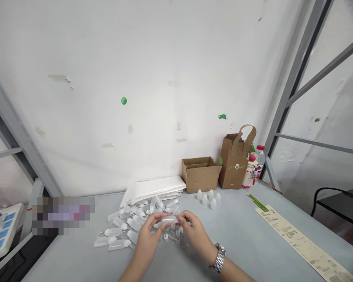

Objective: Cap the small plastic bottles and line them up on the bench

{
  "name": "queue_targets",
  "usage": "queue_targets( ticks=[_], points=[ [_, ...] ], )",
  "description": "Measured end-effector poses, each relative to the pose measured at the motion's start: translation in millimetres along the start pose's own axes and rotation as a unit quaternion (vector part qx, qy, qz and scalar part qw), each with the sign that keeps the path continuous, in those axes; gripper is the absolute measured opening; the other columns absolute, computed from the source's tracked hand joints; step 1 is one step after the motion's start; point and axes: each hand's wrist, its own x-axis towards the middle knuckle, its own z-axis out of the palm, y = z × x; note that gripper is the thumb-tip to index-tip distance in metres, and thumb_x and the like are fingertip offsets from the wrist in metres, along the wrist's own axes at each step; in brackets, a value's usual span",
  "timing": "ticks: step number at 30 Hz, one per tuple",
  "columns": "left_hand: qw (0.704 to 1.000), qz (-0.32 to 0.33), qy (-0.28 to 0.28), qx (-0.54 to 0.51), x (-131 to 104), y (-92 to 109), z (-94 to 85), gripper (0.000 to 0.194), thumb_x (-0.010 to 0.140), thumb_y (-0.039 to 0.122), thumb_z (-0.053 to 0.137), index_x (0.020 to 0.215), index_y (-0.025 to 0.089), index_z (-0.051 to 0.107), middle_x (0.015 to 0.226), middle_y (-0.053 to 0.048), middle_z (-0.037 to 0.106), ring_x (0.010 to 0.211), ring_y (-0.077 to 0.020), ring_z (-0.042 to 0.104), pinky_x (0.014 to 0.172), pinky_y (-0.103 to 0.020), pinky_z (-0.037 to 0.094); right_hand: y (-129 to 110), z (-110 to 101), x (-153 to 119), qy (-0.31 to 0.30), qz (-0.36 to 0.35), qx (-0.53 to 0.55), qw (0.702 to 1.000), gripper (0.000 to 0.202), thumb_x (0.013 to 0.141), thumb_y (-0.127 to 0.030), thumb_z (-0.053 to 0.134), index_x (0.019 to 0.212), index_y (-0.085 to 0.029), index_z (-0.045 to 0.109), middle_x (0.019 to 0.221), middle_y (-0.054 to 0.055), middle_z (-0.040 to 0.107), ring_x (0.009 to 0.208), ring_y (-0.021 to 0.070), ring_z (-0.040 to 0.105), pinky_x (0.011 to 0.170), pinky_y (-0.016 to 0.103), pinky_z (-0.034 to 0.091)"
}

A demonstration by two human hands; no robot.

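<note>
Between my two hands, above the grey table, is a small translucent plastic squeeze bottle (168, 220) lying sideways. My left hand (152, 231) is closed round its body, thumb below and fingers on top. The fingers of my right hand (191, 231) pinch at its right end, where a cap seems to be; the exact grip is partly hidden. Beside and behind my left hand spreads a loose pile of similar bottles (119, 244), several with thin loops. Small white caps (165, 236) with strings lie just below the held bottle.
Several frosted cone-shaped caps (213, 204) stand behind my right hand. White padded envelopes (155, 187), an open cardboard box (201, 178), a brown paper bag (231, 168) and drink bottles (248, 176) line the wall. A strip of printed labels (300, 239) lies at right, a power strip (6, 231) at left.
</note>
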Motion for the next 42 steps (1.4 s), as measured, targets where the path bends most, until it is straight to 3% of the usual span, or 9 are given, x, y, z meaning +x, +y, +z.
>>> queue_targets(
  ticks=[3,7,10,14,22,27,32,38,42],
  points=[
    [0.991,0.049,0.045,0.114,-3,-4,-0.3,0.020,0.072,0.036,0.056,0.083,0.022,0.063,0.090,-0.006,0.066,0.092,-0.0236,0.058,0.085,-0.039,0.044,-3,-2,-3,0.020,-0.040,-0.005,0.999,0.026,0.081,-0.041,0.049,0.071,-0.018,0.054,0.071,0.001,0.056,0.071,0.0153,0.053,0.067,0.025,0.040],
    [0.980,0.080,0.052,0.176,-4,-7,-1.9,0.023,0.077,0.039,0.048,0.080,0.022,0.063,0.083,-0.005,0.062,0.084,-0.0227,0.058,0.077,-0.038,0.046,-7,-4,-3,0.010,-0.081,0.001,0.997,0.023,0.080,-0.040,0.052,0.083,-0.019,0.057,0.084,0.003,0.058,0.080,0.0163,0.054,0.073,0.026,0.041],
    [0.977,0.095,0.054,0.185,-4,-7,-1.8,0.023,0.078,0.039,0.048,0.084,0.022,0.063,0.085,-0.004,0.061,0.087,-0.0220,0.057,0.079,-0.037,0.046,-5,-4,0,-0.003,-0.029,0.004,1.000,0.035,0.082,-0.049,0.044,0.073,-0.017,0.056,0.071,0.002,0.058,0.070,0.0154,0.054,0.066,0.025,0.041],
    [0.975,0.103,0.049,0.189,-5,-6,-1.2,0.022,0.079,0.038,0.047,0.084,0.022,0.063,0.086,-0.005,0.061,0.087,-0.0225,0.056,0.079,-0.037,0.045,-2,-2,2,-0.027,0.035,-0.004,0.999,0.049,0.080,-0.060,0.034,0.054,-0.019,0.043,0.048,-0.003,0.048,0.049,0.0116,0.048,0.053,0.023,0.038],
    [0.974,0.118,0.055,0.185,-6,-2,-2.0,0.019,0.075,0.039,0.053,0.081,0.024,0.063,0.079,-0.005,0.062,0.082,-0.0239,0.056,0.077,-0.037,0.044,-5,-3,3,-0.028,0.038,0.031,0.998,0.048,0.075,-0.062,0.042,0.055,-0.019,0.044,0.050,-0.003,0.048,0.050,0.0123,0.048,0.053,0.024,0.039],
    [0.971,0.106,0.048,0.207,-6,-1,-2.1,0.022,0.079,0.040,0.049,0.079,0.023,0.062,0.077,-0.004,0.061,0.079,-0.0225,0.056,0.074,-0.034,0.044,-7,-7,2,-0.026,-0.019,0.032,0.999,0.036,0.076,-0.053,0.051,0.073,-0.018,0.056,0.068,0.000,0.058,0.068,0.0145,0.054,0.065,0.024,0.041],
    [0.971,0.119,0.043,0.202,-5,-3,-1.8,0.019,0.077,0.039,0.052,0.081,0.023,0.062,0.079,-0.003,0.062,0.079,-0.0213,0.057,0.075,-0.033,0.043,-3,-6,3,-0.039,0.021,0.010,0.999,0.044,0.082,-0.054,0.039,0.058,-0.018,0.047,0.052,-0.003,0.050,0.053,0.0122,0.049,0.055,0.023,0.038],
    [0.985,0.058,0.020,0.162,-8,3,0.9,0.029,0.079,0.045,0.046,0.066,0.022,0.057,0.064,-0.001,0.060,0.068,-0.0188,0.056,0.067,-0.028,0.042,-7,-8,-1,-0.033,-0.025,-0.002,0.999,0.030,0.081,-0.045,0.048,0.072,-0.017,0.056,0.067,0.000,0.060,0.067,0.0149,0.056,0.066,0.025,0.041],
    [0.996,-0.016,0.040,0.074,-7,6,1.3,0.043,0.081,0.053,0.038,0.054,0.021,0.048,0.051,0.002,0.054,0.061,-0.0173,0.055,0.065,-0.026,0.042,-8,-13,2,0.023,-0.055,-0.017,0.998,0.026,0.081,-0.043,0.049,0.081,-0.018,0.058,0.075,0.002,0.061,0.072,0.0160,0.055,0.068,0.026,0.042]
  ],
)
